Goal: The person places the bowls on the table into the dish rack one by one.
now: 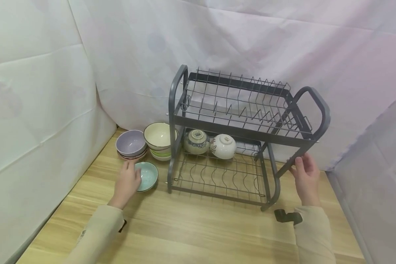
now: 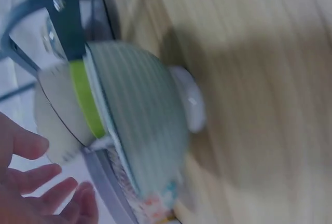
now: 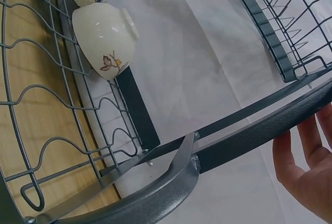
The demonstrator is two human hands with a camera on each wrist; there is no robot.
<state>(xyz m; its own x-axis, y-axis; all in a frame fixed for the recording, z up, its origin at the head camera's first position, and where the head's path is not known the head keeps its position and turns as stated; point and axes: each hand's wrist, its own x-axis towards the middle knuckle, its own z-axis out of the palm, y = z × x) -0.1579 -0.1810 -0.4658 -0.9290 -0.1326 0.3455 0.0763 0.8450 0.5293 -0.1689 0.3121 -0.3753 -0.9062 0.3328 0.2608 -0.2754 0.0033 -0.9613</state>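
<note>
My left hand (image 1: 127, 181) hovers at the left side of a light blue bowl (image 1: 148, 176). In the left wrist view the loosely spread fingers (image 2: 39, 180) are apart from this bowl (image 2: 140, 115), which stands upright on its white foot. At the other side, my right hand (image 1: 307, 179) grips the right side post of a dark grey two-tier dish rack (image 1: 217, 126); some fingertips are hidden behind the post in the right wrist view. Upside down on the lower tier sit a patterned bowl (image 1: 197, 142) and a white flowered bowl (image 1: 223, 146).
Behind the blue bowl stand a purple bowl (image 1: 131, 143) stacked on others and a cream bowl (image 1: 159, 136) above green and white ones, close to the rack's left leg. White cloth (image 1: 43, 91) surrounds the wooden table (image 1: 198, 234) at the back and sides.
</note>
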